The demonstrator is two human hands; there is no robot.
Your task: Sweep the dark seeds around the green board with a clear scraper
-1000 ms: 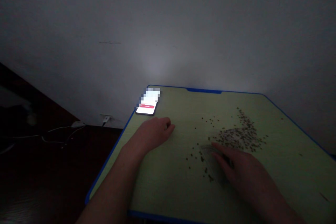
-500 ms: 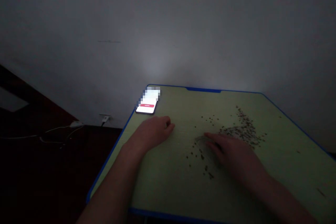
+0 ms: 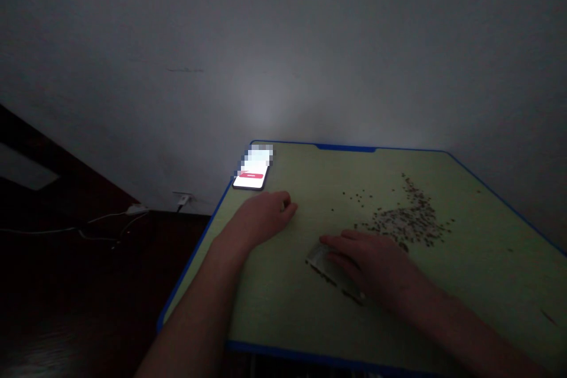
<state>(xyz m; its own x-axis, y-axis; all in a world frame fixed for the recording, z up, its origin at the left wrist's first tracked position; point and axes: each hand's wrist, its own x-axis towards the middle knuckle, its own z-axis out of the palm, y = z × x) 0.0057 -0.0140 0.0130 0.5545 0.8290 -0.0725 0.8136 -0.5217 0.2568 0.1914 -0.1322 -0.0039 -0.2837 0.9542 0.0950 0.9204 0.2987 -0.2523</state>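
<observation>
My right hand (image 3: 370, 257) is low over the table, its fingers closed on a pale, thin, flat piece (image 3: 325, 258) that looks see-through. The piece's near edge touches a short row of small dark grains (image 3: 330, 280). Beyond that hand a larger spread of dark, bean-like grains (image 3: 410, 218) covers the right part of the table. My left hand (image 3: 270, 212) rests on the tabletop with its fingers curled in. I see nothing held in it, though its palm is hidden. Just behind it lies a phone (image 3: 252, 171) with a lit screen.
The pale green table (image 3: 283, 295) has a blue rim and stands against a grey wall (image 3: 283, 41). A few stray grains (image 3: 361, 196) lie toward its back. Left of the table, white cables (image 3: 106, 218) and a plug (image 3: 183, 199) are near the dark floor. The light is dim.
My right hand has moved left and toward me with the flat piece, and scattered grains are now gathered along its edge. My left hand keeps its place. The view has shifted slightly.
</observation>
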